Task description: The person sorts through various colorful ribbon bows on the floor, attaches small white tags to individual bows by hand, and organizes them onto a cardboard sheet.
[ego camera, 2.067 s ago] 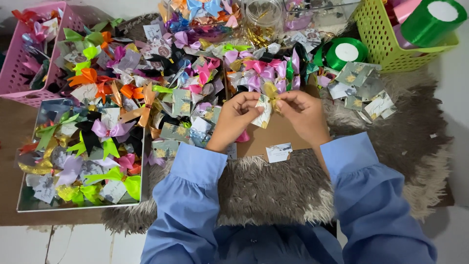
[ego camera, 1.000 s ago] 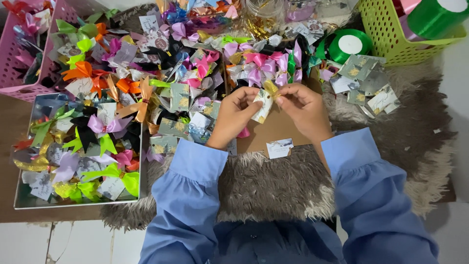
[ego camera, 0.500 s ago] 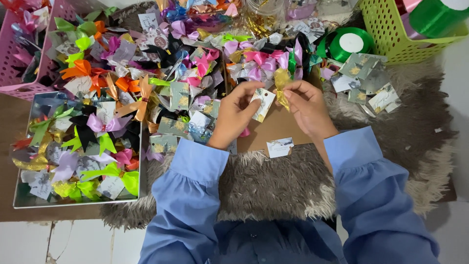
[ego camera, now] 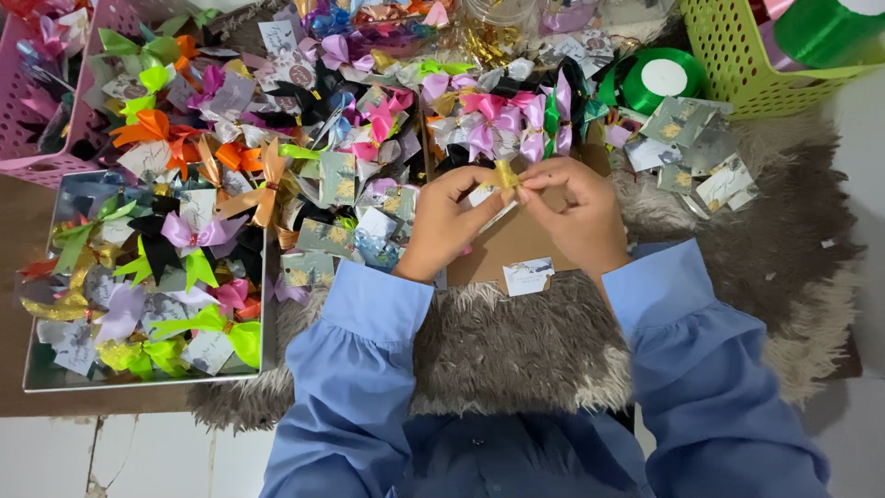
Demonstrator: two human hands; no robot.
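small white tag (ego camera: pixel 527 276) on brown card (ego camera: pixel 516 242), grey-green tags (ego camera: pixel 684 124) right

It looked like a home craft corner set up for making ribbon bows: a heap of ribbon bows (ego camera: pixel 369 120) in every colour covered the work surface, spilling beside a shallow tray (ego camera: pixel 261 304) packed with more. Plastic baskets, pink (ego camera: pixel 37 166) and yellow-green (ego camera: pixel 737 74), stood at the back with a green ribbon spool (ego camera: pixel 666 78), all laid over a shaggy fur rug (ego camera: pixel 516 350).
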